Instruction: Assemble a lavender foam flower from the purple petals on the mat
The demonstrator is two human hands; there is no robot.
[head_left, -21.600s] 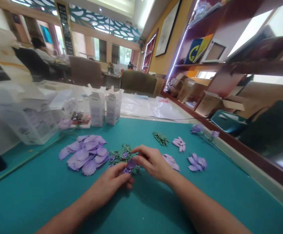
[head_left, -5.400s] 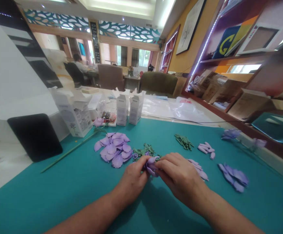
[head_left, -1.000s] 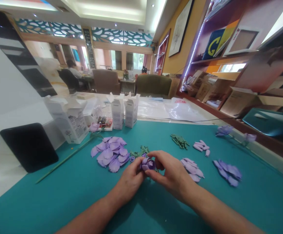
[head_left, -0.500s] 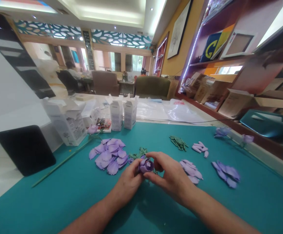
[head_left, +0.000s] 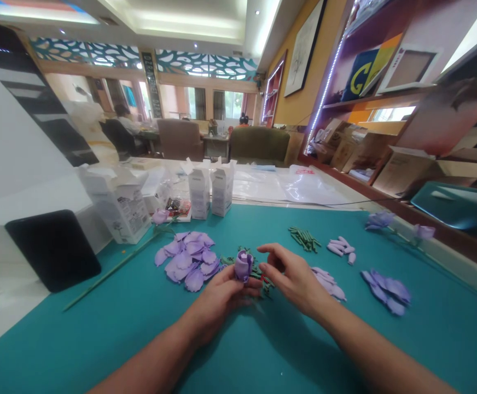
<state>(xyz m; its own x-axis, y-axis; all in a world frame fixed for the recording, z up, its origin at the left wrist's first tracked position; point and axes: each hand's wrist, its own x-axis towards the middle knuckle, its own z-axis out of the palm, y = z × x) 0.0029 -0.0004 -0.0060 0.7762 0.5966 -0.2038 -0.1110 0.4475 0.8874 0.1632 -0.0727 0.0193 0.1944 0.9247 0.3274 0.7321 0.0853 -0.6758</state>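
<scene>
Left hand (head_left: 217, 298) is pinching small rolled purple foam bud (head_left: 243, 266) upright, mid teal mat (head_left: 99, 339), right of loose purple petal heap (head_left: 189, 260) | right hand (head_left: 294, 276) is hovering just beside, fingers spread, empty | judgement: pinching low is likely keeping the roll tight

Yellow wall (head_left: 290, 109) with framed picture (head_left: 304, 46), lit shelves (head_left: 386, 103), olive armchair (head_left: 259, 146), bright windows (head_left: 230, 104), patterned ceiling trim (head_left: 205, 63)
</scene>
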